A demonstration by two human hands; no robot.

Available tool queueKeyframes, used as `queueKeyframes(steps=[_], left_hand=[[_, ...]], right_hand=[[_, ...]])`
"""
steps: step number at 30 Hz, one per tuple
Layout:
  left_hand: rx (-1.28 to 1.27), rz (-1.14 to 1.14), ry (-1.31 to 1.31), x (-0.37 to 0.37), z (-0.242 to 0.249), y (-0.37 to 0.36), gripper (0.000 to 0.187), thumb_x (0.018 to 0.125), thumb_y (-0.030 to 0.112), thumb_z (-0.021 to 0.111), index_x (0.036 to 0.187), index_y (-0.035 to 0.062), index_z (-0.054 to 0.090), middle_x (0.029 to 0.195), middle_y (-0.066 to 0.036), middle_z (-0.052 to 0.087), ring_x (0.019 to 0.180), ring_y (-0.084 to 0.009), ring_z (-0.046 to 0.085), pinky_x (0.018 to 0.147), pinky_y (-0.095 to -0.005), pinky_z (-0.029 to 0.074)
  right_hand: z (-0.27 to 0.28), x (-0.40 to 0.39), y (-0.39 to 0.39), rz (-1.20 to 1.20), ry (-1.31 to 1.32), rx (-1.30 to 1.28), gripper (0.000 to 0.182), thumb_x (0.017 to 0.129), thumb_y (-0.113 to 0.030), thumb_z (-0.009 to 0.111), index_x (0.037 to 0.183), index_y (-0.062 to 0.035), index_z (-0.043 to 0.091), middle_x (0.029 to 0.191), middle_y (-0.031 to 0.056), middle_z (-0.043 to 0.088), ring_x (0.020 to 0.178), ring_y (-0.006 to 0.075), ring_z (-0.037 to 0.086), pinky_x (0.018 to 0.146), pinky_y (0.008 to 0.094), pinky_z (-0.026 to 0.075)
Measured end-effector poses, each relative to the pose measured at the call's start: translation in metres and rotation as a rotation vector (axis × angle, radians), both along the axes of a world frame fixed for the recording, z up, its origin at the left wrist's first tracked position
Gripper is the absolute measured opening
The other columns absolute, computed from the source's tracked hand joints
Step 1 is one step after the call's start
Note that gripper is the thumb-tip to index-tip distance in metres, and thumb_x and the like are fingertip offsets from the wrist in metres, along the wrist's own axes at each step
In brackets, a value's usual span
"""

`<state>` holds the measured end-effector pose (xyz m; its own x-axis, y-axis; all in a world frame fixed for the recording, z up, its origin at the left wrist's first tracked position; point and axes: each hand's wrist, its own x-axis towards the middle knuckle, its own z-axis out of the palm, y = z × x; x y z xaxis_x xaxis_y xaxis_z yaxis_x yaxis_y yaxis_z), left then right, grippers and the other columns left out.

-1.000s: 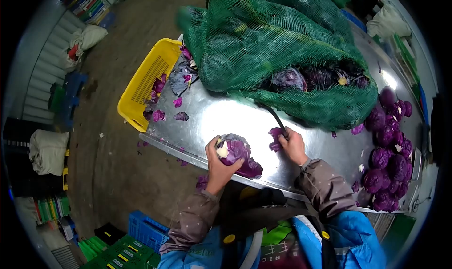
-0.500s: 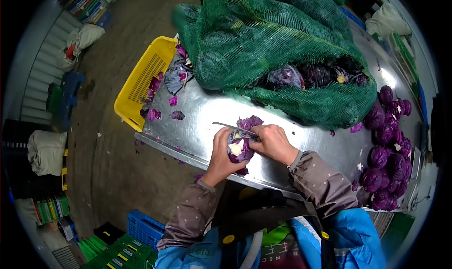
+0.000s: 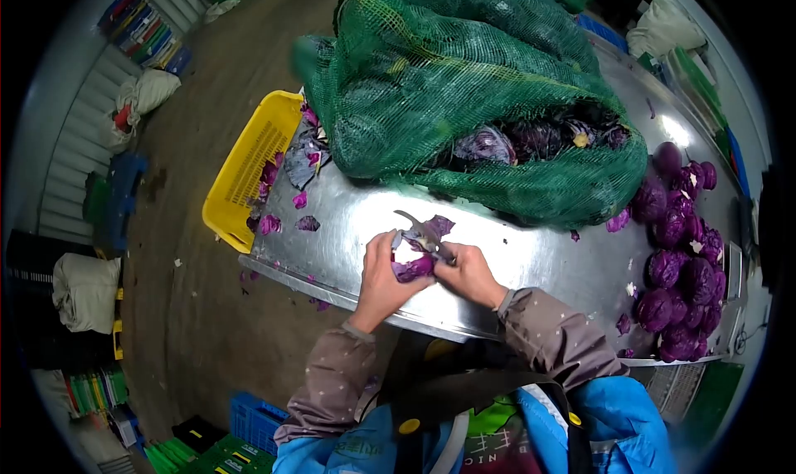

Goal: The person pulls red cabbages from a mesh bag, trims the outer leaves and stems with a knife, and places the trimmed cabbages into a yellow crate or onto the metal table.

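Observation:
My left hand [image 3: 379, 281] is closed around the side of a small red cabbage [image 3: 413, 269], its pale cut stem end facing up. In my right hand [image 3: 471, 275] is a knife [image 3: 428, 237], gripped by the handle, its blade lying across the top of the cabbage and pointing up and left. A loose purple leaf [image 3: 439, 224] shows just behind the blade. Both hands are over the front edge of a metal table [image 3: 348, 254]. Behind them lies a large green mesh sack [image 3: 489, 84], with more red cabbages [image 3: 483, 145] showing through its opening.
A pile of trimmed red cabbages [image 3: 681, 287] covers the table's right end. At the left end, a yellow basket [image 3: 222, 194] holds leaf scraps, with dark outer leaves [image 3: 303, 163] beside it. Below on the floor are blue [image 3: 255, 420] and green crates [image 3: 228, 457].
The knife has turned, its blade now angled more steeply across the cabbage. My right hand has dropped slightly toward me. The whole view has shifted a little.

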<state>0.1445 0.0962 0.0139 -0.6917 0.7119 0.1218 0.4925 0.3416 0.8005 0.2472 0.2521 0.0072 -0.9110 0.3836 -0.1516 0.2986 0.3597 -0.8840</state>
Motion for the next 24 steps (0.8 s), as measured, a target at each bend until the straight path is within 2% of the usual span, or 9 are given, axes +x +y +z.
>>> queueKeyframes(steps=[2,6,8,10,11,12,14,17,24], left_hand=[[-0.012,0.072,-0.081,0.001,-0.001,0.001,0.084,0.060,0.026,0.082,0.127,0.0004,0.038,0.121,-0.018,0.041,0.113,-0.0340,0.045,0.095,-0.0394,0.039],[-0.024,0.030,-0.047,-0.006,-0.002,0.000,0.083,0.059,0.026,0.082,0.126,0.0008,0.039,0.120,-0.018,0.041,0.112,-0.0334,0.045,0.094,-0.0398,0.040],[0.003,-0.013,-0.024,-0.003,-0.005,-0.004,0.085,0.059,0.024,0.082,0.127,0.0008,0.038,0.121,-0.018,0.039,0.111,-0.0334,0.045,0.093,-0.0398,0.040],[0.031,0.023,-0.114,0.002,0.001,0.001,0.088,0.058,0.024,0.083,0.127,-0.0005,0.034,0.119,-0.018,0.039,0.110,-0.0331,0.045,0.093,-0.0395,0.040],[0.025,0.056,-0.100,0.003,0.000,0.002,0.090,0.057,0.024,0.083,0.126,-0.0015,0.033,0.118,-0.018,0.038,0.110,-0.0328,0.044,0.093,-0.0395,0.040],[0.024,0.091,-0.084,0.003,-0.001,0.004,0.091,0.056,0.024,0.084,0.126,-0.0024,0.031,0.117,-0.018,0.038,0.110,-0.0324,0.044,0.094,-0.0394,0.039],[0.012,0.097,-0.088,0.000,-0.008,0.005,0.093,0.054,0.024,0.085,0.123,-0.0044,0.030,0.114,-0.018,0.038,0.109,-0.0319,0.043,0.094,-0.0391,0.039],[-0.001,0.093,-0.126,-0.001,-0.005,0.009,0.092,0.055,0.028,0.086,0.120,-0.0068,0.030,0.112,-0.021,0.038,0.106,-0.0356,0.044,0.090,-0.0410,0.041],[-0.060,0.101,-0.138,0.000,-0.008,0.020,0.087,0.055,0.026,0.085,0.117,-0.0062,0.033,0.112,-0.020,0.039,0.102,-0.0351,0.046,0.087,-0.0414,0.043]], right_hand=[[0.000,0.002,-0.003,-0.049,0.111,0.063,0.028,0.073,-0.019,0.065,0.097,-0.0030,0.065,0.072,0.0199,0.062,0.068,0.0350,0.061,0.064,0.0401,0.048],[-0.034,0.016,0.049,-0.251,-0.144,0.206,0.019,0.078,-0.019,0.062,0.080,0.0004,0.061,0.071,0.0204,0.062,0.069,0.0355,0.062,0.061,0.0414,0.047],[-0.010,0.015,0.043,-0.157,-0.261,0.301,0.025,0.080,-0.023,0.063,0.092,-0.0010,0.058,0.070,0.0189,0.062,0.069,0.0357,0.062,0.061,0.0417,0.048],[0.029,0.003,0.024,-0.102,-0.245,0.333,0.041,0.081,-0.028,0.064,0.112,-0.0045,0.051,0.076,0.0172,0.064,0.071,0.0359,0.063,0.062,0.0426,0.048],[0.033,0.001,0.018,-0.015,-0.095,0.401,0.050,0.084,-0.029,0.061,0.126,-0.0105,0.042,0.087,0.0151,0.063,0.071,0.0349,0.062,0.062,0.0427,0.049],[0.035,0.000,0.013,0.056,0.051,0.493,0.049,0.085,-0.023,0.059,0.131,-0.0177,0.043,0.091,0.0126,0.060,0.068,0.0326,0.062,0.058,0.0410,0.049],[0.048,0.002,0.004,0.158,0.053,0.594,0.049,0.084,-0.018,0.058,0.131,-0.0244,0.046,0.087,0.0092,0.056,0.064,0.0284,0.061,0.052,0.0378,0.049],[0.044,0.004,-0.001,0.220,0.038,0.704,0.051,0.080,-0.014,0.058,0.129,-0.0269,0.051,0.083,0.0078,0.055,0.063,0.0255,0.062,0.050,0.0356,0.049],[0.030,-0.016,-0.002,0.151,0.150,0.937,0.047,0.077,-0.013,0.057,0.122,-0.0243,0.057,0.082,0.0096,0.056,0.058,0.0236,0.061,0.047,0.0357,0.049]])
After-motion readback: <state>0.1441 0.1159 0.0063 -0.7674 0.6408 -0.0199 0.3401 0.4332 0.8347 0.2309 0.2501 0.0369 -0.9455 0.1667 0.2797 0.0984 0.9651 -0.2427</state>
